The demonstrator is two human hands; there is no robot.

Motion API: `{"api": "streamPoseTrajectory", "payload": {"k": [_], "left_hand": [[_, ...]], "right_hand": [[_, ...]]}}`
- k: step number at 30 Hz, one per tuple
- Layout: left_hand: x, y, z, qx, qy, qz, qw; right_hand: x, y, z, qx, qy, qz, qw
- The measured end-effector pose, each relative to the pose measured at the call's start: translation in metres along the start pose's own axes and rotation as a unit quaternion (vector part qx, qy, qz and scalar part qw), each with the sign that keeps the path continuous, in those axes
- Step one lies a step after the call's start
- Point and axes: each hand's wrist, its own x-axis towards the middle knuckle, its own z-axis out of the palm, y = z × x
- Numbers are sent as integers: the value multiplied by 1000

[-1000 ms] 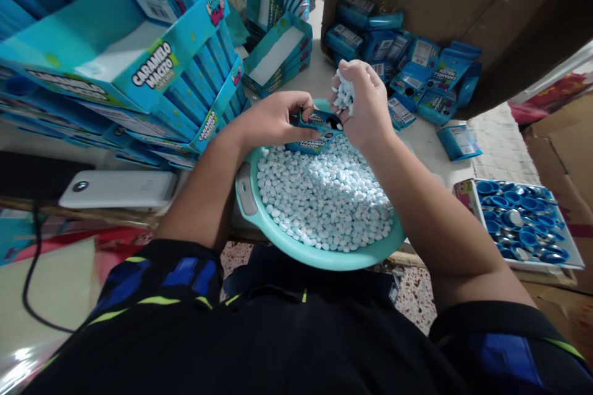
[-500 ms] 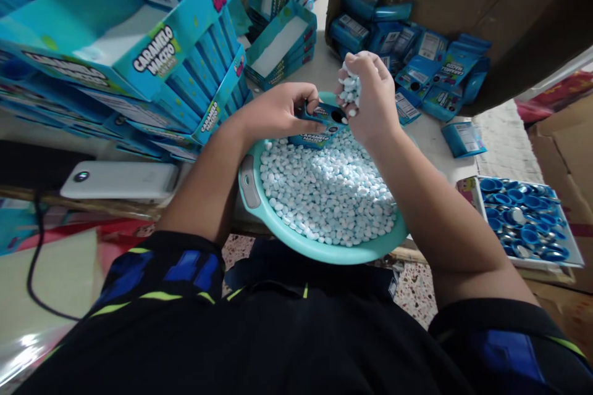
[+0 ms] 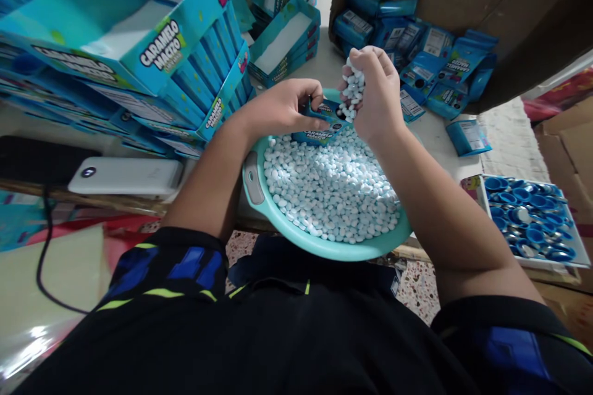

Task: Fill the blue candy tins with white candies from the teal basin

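My left hand (image 3: 299,105) is wrapped round a small blue candy box (image 3: 319,134) marked "CARAMELO MACIZO", tilted over the far side of a turquoise basin (image 3: 296,239). A round dark hole shows in the box's upper face. Curled round a heap of small pale candies (image 3: 354,87), my right hand (image 3: 377,89) is just above that hole. Some candies lie right at the opening, partly covering it. Loose white and light-blue candies (image 3: 333,191) fill the basin beneath both hands.
Display trays (image 3: 162,49) of blue boxes are stacked at left, with a white power bank (image 3: 125,175) in front. Blue packs (image 3: 433,43) lie in and before a brown cardboard box (image 3: 523,12). A white tray (image 3: 579,256) of blue-and-silver caps stands right.
Candies have slid down from my right hand onto the box's hole, which was mostly uncovered before. My left hand keeps its grip on the box. The whole view has shifted slightly.
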Motion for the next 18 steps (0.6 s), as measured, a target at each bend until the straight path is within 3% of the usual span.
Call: {"api": "streamPoseTrajectory", "payload": {"k": [3,13,18], "left_hand": [[0,0,0,11,1,-11,1000],[2,-4,-1,6,-8,-6,1000],[2,-4,0,14,-2,-5,1000]], "right_hand": [[2,4,0,19,25,-1,1000],[4,6,-2,-84,-63,0,994],[5,10,-4,-48,-29,-2,998]]}}
